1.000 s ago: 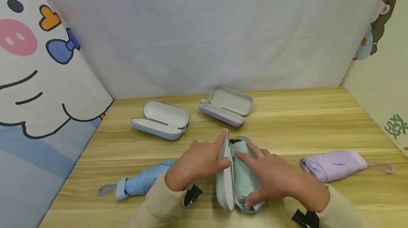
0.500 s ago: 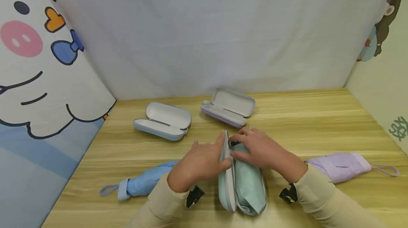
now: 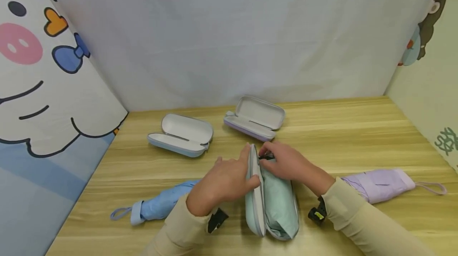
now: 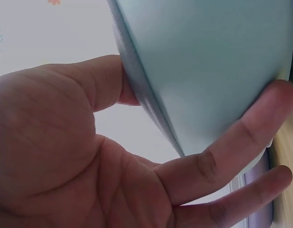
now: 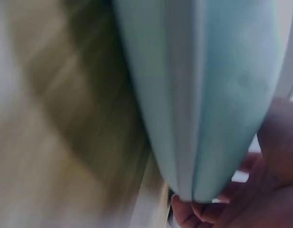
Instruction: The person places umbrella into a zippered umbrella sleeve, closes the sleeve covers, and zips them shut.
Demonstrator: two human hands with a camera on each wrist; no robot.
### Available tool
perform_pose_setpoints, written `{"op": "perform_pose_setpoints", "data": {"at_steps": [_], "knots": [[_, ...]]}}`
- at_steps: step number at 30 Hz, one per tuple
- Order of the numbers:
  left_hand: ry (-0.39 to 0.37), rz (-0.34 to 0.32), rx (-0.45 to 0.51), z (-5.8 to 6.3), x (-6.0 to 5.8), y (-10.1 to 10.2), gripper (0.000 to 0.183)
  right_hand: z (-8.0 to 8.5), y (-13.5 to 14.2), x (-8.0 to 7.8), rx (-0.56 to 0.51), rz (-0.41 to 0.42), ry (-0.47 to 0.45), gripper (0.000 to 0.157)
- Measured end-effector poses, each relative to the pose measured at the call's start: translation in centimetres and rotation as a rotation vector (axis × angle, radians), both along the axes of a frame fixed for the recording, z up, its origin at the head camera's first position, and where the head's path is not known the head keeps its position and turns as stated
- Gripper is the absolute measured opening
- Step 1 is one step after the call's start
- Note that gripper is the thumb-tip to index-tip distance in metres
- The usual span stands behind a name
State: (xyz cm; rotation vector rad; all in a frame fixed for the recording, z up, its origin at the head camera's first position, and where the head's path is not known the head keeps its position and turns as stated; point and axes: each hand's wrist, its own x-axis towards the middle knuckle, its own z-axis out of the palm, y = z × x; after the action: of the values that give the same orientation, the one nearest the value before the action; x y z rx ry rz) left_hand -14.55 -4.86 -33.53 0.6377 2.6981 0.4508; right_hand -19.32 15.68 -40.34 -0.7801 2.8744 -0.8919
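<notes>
A mint green zip case (image 3: 253, 212) stands unfolded at the front centre, with a folded mint green umbrella (image 3: 280, 208) lying in its right half. My left hand (image 3: 225, 180) grips the raised left half, index finger along its outside at the far end and thumb at the inner edge. In the left wrist view, fingers press the smooth outer shell (image 4: 203, 71). At the case's far end, my right hand (image 3: 286, 162) pinches a small black part (image 3: 266, 156) of the umbrella between thumb and fingers. The right wrist view shows curled fingers (image 5: 187, 211) by the case tip, blurred.
Behind stand two unfolded cases, one light blue (image 3: 179, 146) and one purple (image 3: 247, 128). A folded blue umbrella (image 3: 157, 208) lies left, partly under my left arm. A folded lilac umbrella (image 3: 383, 186) lies right, beyond my right sleeve. A pale cloth (image 3: 229, 49) backs the table.
My right hand has left the middle and near end of the mint green umbrella and moved to its far end, where its fingers draw together. The left hand keeps its place on the case.
</notes>
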Motion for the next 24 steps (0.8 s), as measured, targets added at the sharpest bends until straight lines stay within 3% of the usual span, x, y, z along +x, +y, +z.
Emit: {"op": "perform_pose_setpoints", "data": {"at_steps": [3,9,16,20,24], "knots": [[-0.014,0.007,0.025,0.0,0.1,-0.1,0.083,-0.1,-0.7,-0.7,-0.048,-0.065,-0.023,0.002],[-0.004,0.006,0.027,-0.1,0.1,-0.2,0.081,0.4,-0.8,-1.1,-0.085,-0.144,-0.082,0.008],[-0.007,0.007,0.017,0.1,0.0,-0.1,0.079,0.0,1.1,-1.2,-0.189,-0.207,-0.195,0.011],[-0.019,0.016,0.009,0.0,-0.1,0.0,0.080,-0.4,2.3,-1.2,-0.217,-0.184,-0.212,0.012],[-0.018,0.024,0.008,0.0,-0.2,0.0,0.081,-0.7,2.7,-1.3,-0.257,-0.111,-0.206,0.005]]}}
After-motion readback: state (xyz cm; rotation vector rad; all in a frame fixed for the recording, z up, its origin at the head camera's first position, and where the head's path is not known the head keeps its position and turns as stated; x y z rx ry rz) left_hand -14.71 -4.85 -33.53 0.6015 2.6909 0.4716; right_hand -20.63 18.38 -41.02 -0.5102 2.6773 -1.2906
